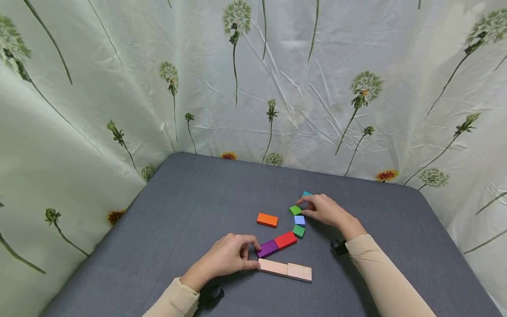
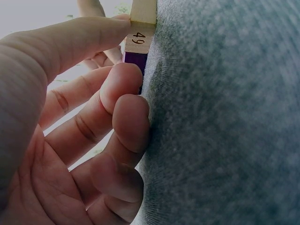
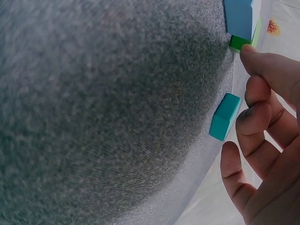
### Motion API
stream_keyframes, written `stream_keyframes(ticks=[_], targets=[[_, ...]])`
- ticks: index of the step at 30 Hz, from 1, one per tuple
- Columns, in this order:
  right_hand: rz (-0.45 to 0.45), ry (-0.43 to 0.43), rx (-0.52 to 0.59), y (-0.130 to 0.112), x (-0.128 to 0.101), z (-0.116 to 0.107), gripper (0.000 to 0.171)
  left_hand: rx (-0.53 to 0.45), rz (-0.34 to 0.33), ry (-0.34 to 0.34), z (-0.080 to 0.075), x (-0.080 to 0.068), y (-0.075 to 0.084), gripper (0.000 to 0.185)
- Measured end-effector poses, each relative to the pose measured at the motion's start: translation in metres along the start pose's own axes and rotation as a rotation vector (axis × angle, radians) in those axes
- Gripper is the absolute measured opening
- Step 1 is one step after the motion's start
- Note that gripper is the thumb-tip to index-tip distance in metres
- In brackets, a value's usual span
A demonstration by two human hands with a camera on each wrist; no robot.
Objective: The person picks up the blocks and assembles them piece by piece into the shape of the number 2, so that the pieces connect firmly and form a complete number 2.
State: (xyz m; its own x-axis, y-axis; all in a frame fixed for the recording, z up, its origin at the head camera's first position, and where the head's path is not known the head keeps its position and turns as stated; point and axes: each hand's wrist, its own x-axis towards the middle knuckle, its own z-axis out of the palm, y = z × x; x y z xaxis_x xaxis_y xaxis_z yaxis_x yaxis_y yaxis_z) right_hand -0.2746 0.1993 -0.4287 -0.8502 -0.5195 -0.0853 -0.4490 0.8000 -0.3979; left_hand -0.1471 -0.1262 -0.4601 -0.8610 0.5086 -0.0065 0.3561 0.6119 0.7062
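In the head view my left hand (image 1: 226, 256) reaches over the left ends of two block rows. Its thumb touches a plain wooden block (image 1: 272, 267); the index fingertip touches a purple block (image 1: 267, 248). Dark printed marks show on the wooden block's end (image 2: 137, 42) in the left wrist view. My right hand (image 1: 328, 212) pinches a light green block (image 1: 295, 210) between thumb and index finger. The thumb lies against that block (image 3: 240, 42) in the right wrist view, where the index fingertip is hidden. A blue block (image 1: 299, 220) stands just nearer than the light green one.
A red block (image 1: 285, 240) continues the purple one, close to a dark green block (image 1: 299, 231). A second wooden block (image 1: 299, 272) extends the first. An orange block (image 1: 267, 219) lies apart. Beyond my right hand is a teal block (image 1: 306, 193). Curtains (image 1: 206, 88) border the grey table (image 1: 190, 198).
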Motion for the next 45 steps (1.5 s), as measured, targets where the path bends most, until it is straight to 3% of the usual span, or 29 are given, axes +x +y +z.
stream_keyframes(ticks=[23, 39, 45], targets=[[0.002, 0.003, 0.016, -0.003, 0.001, -0.002, 0.027, -0.002, -0.014, -0.012, -0.001, 0.0, -0.001, 0.029], [-0.113, 0.023, 0.022, -0.041, 0.008, 0.007, 0.028, -0.003, -0.03, -0.025, -0.002, 0.001, 0.0, 0.029], [-0.138, -0.005, 0.013, -0.056, 0.011, 0.014, 0.029, -0.002, -0.03, -0.028, -0.002, 0.001, 0.001, 0.029]])
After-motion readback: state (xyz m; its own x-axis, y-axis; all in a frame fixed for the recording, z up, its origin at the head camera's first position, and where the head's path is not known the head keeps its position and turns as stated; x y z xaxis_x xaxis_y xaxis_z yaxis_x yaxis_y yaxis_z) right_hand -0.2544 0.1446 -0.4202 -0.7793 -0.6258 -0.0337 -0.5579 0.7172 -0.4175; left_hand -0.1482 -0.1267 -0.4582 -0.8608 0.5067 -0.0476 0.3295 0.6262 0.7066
